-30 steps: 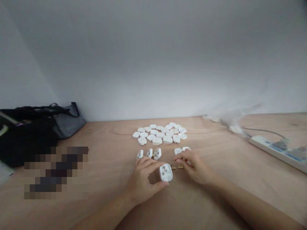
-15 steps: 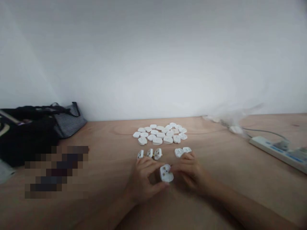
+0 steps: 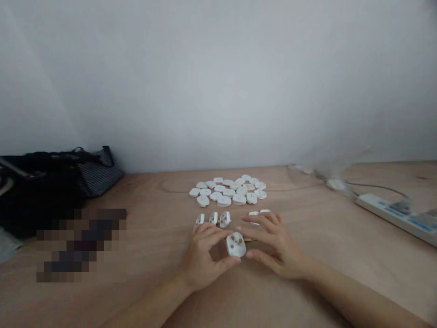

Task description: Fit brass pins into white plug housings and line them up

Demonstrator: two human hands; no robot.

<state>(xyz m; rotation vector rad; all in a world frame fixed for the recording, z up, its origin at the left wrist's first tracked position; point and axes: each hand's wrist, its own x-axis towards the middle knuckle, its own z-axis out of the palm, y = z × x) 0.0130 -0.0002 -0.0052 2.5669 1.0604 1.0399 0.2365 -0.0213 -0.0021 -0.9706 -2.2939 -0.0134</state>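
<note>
Far left: a black bag [image 3: 34, 196] sat on the wooden table [image 3: 143, 228], open-mouthed, with a striped bag [image 3: 97, 173] tilted against its right side, near the foot of the pale wall [image 3: 218, 91]. In front of them lay a dark patch [image 3: 85, 246], pixelated, contents unreadable.

Next, the left hand [image 3: 206, 255], low over the table, forearm reaching in from the near edge. Thumb and forefinger stood apart in a wide C and pinched a plug body between their tips, thumb under, forefinger above. Just beyond its knuckles stood a row of three plugs [image 3: 224, 219], tipped up on edge, side by side, the leftmost partly hidden by the fingers. Further back, toward the wall, spread a cluster of white plug pieces [image 3: 224, 201], packed close, some touching.

Centre: the plug body [image 3: 236, 244], white, rounded square, its face toward the viewer and brown metal parts showing inside. It was between the two hands, in the left one's grip. Just right of it showed a thin brass-coloured piece [image 3: 249, 239], partly hidden.

Then the right hand [image 3: 276, 246]: fingers spread, thumb well away from them, nothing seen in its grasp. Thumb tip close by the plug body's right edge; contact could not be told. Two white pieces [image 3: 254, 217] lay behind its fingers, partly covered.

Far right: crumpled clear plastic [image 3: 327, 166], a grey cable [image 3: 375, 185], and a white power strip [image 3: 375, 202] set at a slant.
</note>
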